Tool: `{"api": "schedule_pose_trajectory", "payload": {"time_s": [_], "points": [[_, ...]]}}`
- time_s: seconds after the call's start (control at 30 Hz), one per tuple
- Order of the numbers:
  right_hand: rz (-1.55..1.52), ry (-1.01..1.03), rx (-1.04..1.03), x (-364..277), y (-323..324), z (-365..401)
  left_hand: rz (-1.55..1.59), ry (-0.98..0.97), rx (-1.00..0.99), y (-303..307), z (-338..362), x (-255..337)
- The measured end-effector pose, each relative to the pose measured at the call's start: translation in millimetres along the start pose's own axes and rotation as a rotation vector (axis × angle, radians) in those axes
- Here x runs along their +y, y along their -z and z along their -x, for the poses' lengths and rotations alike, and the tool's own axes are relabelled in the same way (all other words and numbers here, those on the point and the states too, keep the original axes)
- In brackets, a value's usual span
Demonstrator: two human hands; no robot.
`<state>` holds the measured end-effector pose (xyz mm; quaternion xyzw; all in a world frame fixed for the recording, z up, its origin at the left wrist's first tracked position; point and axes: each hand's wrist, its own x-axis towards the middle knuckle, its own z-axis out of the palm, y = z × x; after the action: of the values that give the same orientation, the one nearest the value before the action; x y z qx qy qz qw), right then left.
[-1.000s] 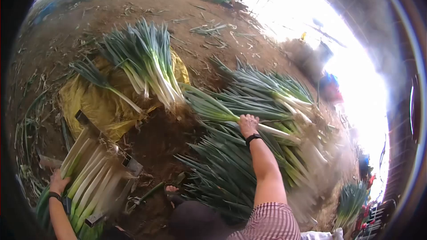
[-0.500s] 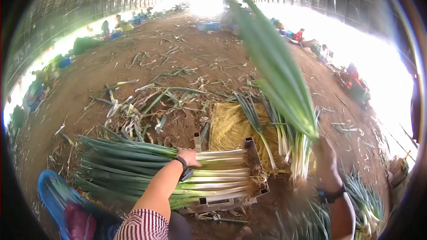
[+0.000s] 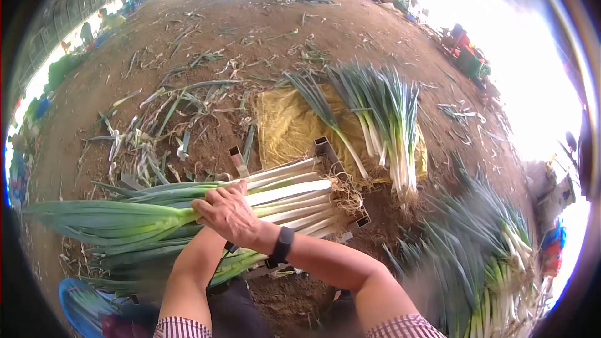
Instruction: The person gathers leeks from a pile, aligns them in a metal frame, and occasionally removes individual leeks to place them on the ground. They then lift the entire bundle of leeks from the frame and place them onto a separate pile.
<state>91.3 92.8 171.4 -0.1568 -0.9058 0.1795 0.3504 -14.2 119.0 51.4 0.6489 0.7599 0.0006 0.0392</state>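
My right hand [image 3: 230,214], with a dark wristband, is wrapped round a large green onion [image 3: 156,219]. Its leaves point left, and its white stalk comes out to the right of my hand. It lies across a pile of green onions [image 3: 294,213], whose roots face right against a metal frame [image 3: 335,159]. My left forearm [image 3: 191,275] reaches up to the same spot, crossing beneath the right one. The left hand itself is hidden behind my right hand and wrist, so its fingers do not show.
Beyond the frame, green onions [image 3: 391,125] lie on a yellow sheet [image 3: 275,125]. A larger heap of green onions [image 3: 482,263] is at right. Loose leaf scraps [image 3: 144,144] litter the soil at left. A blue container [image 3: 75,300] sits at lower left.
My right hand has swung from the right down to the pile, laying the raised green onion across it. My left hand, earlier flat on the pile, is now covered. The view has tilted downward.
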Motion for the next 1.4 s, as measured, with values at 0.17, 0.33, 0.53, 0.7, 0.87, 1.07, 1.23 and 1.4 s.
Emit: {"api": "schedule_pose_trajectory", "payload": {"time_s": [0.17, 0.33, 0.53, 0.7, 0.87, 1.07, 1.23, 1.4], "points": [[-0.117, 0.04, -0.096, 47.1, -38.1, 15.6, 0.118, -0.016, -0.009, -11.0, 3.7, -2.5], [-0.159, 0.063, -0.132, 91.6, -48.8, 31.2, 0.225, -0.029, -0.019, -21.0, -5.3, -2.5], [-0.229, 0.01, -0.251, 114.1, -32.8, 32.7, 0.356, -0.053, -0.022, -36.1, -11.3, -2.5], [-0.271, 0.043, -0.283, 118.0, -25.7, 38.8, 0.592, -0.047, -0.039, -55.0, 4.4, -26.1], [-0.256, -0.011, -0.297, 114.4, -14.4, 25.4, 0.471, -0.413, 0.171, -11.6, 13.0, -49.4], [-0.201, -0.019, -0.279, 123.7, -27.9, 31.3, 0.92, -0.333, -0.108, 20.4, 30.4, -95.3], [-0.121, -0.028, -0.298, 124.8, -30.7, 35.1, 1.58, -0.196, -0.354, 33.2, 34.7, -116.2], [-0.17, -0.067, -0.32, 125.3, -31.2, 39.3, 0.225, -0.379, -0.114, 36.9, 32.3, -124.1]]}}
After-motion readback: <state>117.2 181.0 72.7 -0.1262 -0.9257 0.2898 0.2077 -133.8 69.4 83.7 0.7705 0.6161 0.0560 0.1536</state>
